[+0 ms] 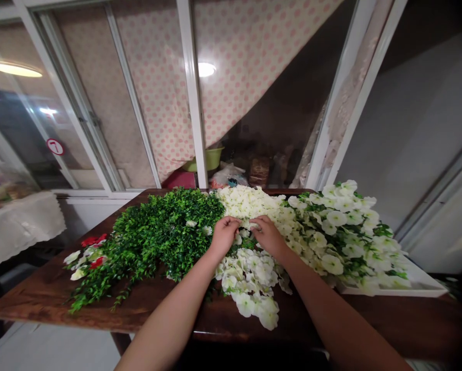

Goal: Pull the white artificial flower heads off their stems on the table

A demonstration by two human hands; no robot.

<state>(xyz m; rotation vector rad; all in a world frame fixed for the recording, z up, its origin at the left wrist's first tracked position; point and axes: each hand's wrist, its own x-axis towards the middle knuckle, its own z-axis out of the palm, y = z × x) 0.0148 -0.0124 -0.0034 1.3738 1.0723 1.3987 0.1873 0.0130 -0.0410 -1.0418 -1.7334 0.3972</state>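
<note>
At the far left, a white lace-edged cloth (20, 229) hangs over a side table, and a dark wooden table (33, 304) runs across the view. On the table's left end lie a few red artificial flowers (94, 251) and pale blossoms, tucked against a broad mat of green artificial boxwood foliage (165, 232). Next comes the left hand (225, 236), palm down at the boxwood's right edge, its fingers (235, 221) curved over the white blossoms; the right hand (267, 237) mirrors it, its fingertips (254, 221) just beside the left's. Both hands are loosely bent, neither clenched nor spread, and whether they grip a stem or only touch cannot be told. Under them lies a heap of cream-white artificial flowers (246, 202), with a looser cluster of white blooms (252, 281) spilling toward the near table edge. To the right, white petunia-like flowers with green leaves (342, 232) cover a white tray (420, 282) — its corner juts past them.
</note>
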